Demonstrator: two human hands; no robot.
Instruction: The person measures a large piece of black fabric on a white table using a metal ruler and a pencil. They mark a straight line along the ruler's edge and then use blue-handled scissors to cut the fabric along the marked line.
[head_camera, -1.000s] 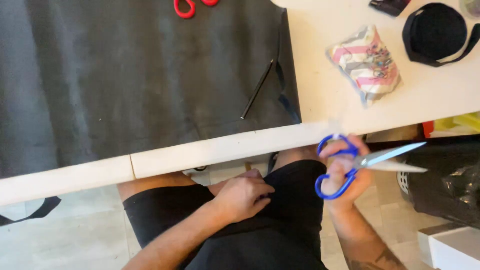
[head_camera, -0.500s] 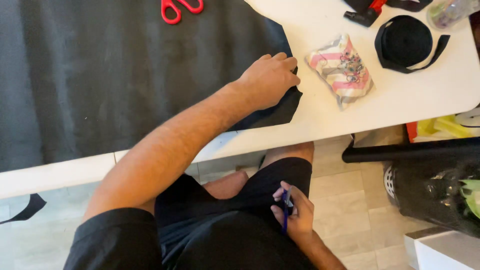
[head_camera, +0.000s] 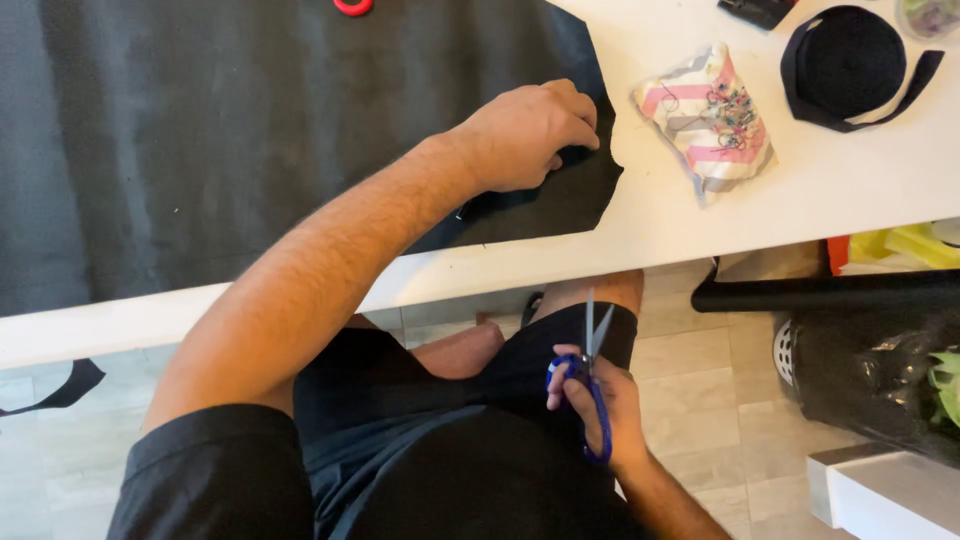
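Pincushion and webbing roll flank black fabric.

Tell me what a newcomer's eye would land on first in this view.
The big sheet of black fabric covering most of the white table stands out first, with the left hand pressed on its cut corner near the table's front edge. Below the table, over the lap, the right hand grips blue-handled scissors, blades pointing up. To the right of the fabric lies a striped pincushion.
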